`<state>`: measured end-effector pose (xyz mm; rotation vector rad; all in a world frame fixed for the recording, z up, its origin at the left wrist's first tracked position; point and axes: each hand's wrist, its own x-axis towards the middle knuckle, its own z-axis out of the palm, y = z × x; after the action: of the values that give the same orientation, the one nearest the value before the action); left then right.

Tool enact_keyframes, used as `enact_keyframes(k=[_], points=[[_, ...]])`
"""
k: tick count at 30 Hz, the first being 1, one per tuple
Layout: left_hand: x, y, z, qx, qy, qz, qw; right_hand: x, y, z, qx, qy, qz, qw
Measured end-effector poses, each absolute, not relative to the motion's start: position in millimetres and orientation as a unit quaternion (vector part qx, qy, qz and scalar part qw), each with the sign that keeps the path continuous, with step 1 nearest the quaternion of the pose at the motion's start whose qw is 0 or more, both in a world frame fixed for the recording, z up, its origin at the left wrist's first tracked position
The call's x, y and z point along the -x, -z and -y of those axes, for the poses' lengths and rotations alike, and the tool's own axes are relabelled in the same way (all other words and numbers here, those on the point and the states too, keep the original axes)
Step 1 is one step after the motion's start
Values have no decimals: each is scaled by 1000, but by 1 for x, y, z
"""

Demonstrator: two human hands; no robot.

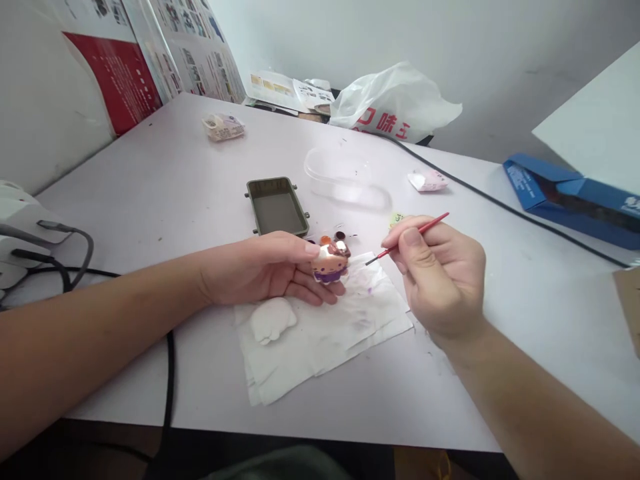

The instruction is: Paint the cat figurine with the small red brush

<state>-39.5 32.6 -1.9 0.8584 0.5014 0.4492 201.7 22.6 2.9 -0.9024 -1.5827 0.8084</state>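
Observation:
A small painted figurine (330,265) with an orange-tan face, a purple lower part and a brown-red patch on top is pinched in my left hand (285,263). My right hand (437,270) grips a thin red paintbrush (426,228); its dark tip points at the figurine but stays apart from it. Under both lie white paper tissues (325,347) with faint purple stains. On them, below my left hand, rests an unpainted white figurine (273,320). Just behind the painted figurine sit small paint pots (341,236), orange and dark, partly hidden.
A dark olive tray (306,223) stands behind my left hand, beside a clear plastic container (345,187). Crumpled packets (223,127) lie farther back. A white plastic bag (395,100), a blue box (575,200) and a black cable (480,190) line the far side. Chargers (25,227) crowd the left edge.

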Motion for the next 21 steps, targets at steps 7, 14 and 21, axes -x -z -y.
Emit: enact_keyframes(k=[7,14,21], points=[[37,-3,-35,-368,-195,-257,872,-199,-2,-24,372,-347,658,555],[36,-5,-35,-341,-197,-277,877,-198,-4,-23,359,-330,664,568],[38,-1,-37,-329,-200,-246,889,-195,-6,-22,330,-325,683,565]])
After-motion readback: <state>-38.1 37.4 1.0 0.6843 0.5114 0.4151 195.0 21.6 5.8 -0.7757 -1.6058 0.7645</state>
